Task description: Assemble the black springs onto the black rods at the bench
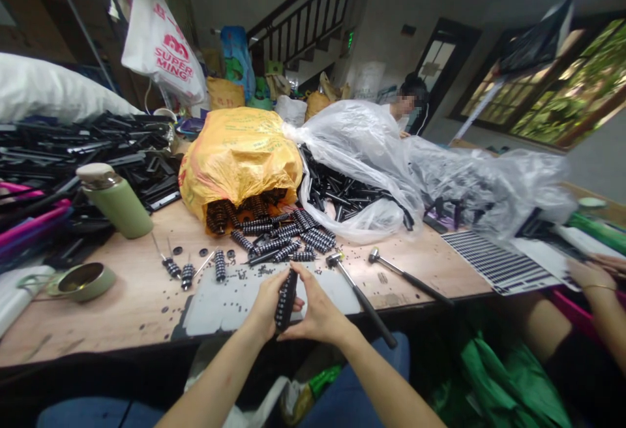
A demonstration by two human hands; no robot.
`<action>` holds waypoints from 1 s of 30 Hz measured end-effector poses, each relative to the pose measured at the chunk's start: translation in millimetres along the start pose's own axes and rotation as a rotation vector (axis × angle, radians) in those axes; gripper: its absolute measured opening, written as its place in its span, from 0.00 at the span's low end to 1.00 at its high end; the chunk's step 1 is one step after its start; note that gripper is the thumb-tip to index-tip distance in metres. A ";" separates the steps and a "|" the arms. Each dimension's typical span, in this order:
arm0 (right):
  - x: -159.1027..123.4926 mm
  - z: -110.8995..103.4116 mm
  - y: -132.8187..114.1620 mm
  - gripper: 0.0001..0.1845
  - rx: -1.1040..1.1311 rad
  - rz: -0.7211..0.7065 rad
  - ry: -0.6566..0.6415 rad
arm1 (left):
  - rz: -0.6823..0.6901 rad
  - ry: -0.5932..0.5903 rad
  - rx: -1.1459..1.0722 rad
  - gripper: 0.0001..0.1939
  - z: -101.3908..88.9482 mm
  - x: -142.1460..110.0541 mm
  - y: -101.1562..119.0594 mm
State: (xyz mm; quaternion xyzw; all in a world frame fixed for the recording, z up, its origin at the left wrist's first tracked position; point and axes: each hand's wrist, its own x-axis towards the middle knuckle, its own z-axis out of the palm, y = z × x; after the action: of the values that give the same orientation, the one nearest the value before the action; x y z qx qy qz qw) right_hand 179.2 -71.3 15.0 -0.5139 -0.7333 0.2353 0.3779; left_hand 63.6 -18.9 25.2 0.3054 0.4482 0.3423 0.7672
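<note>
My left hand (267, 301) and my right hand (323, 310) both grip a black cylinder with rows of white marks (285, 302), tilted near upright over the front edge of the table. The fingers of my left hand wrap its left side; my right thumb and fingertips meet its two ends. Beneath lies a grey mat (215, 307) scattered with small dark bits. Behind the mat is a pile of similar black-and-white cylinders (276, 245). One short cylinder (220, 266) stands at the mat's left, beside two small ones on thin pins (186, 275).
Two hammers (364, 299) (413, 279) lie to the right, one overhanging the edge. Yellow bag (239, 154) and clear bag (362, 137) of black parts stand behind. Left are a green flask (120, 203) and cup (92, 288). Another person's hand (589, 278) is beside a striped sheet (496, 261).
</note>
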 end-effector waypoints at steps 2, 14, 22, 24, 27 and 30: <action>-0.6 1.8 2.5 0.62 0.015 0.014 0.010 | -0.029 -0.002 0.022 0.11 0.6 0.0 0.8; -8.7 37.3 27.8 0.51 -0.152 0.180 0.190 | 0.736 -0.042 0.783 0.19 -22.4 26.7 -38.1; -52.1 -32.0 61.7 0.10 -0.786 0.762 0.320 | 1.091 -0.236 1.419 0.18 -55.4 47.2 -55.4; -58.5 -43.4 64.4 0.12 -0.767 0.785 0.277 | 1.098 -0.302 1.351 0.18 -58.9 51.3 -51.7; -62.2 -45.2 52.0 0.15 -0.676 0.743 0.227 | 1.054 -0.350 1.276 0.18 -59.8 54.7 -48.5; -61.6 -40.7 26.1 0.20 -0.481 0.655 0.205 | 1.024 -0.314 1.326 0.17 -57.2 54.8 -48.1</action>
State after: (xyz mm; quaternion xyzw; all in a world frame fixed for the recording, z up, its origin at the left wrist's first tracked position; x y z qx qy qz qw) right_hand 238.1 -121.0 1.2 -0.8142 -0.5239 0.1128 0.2233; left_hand 44.3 6.3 -61.8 0.9004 0.2510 0.2675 0.2338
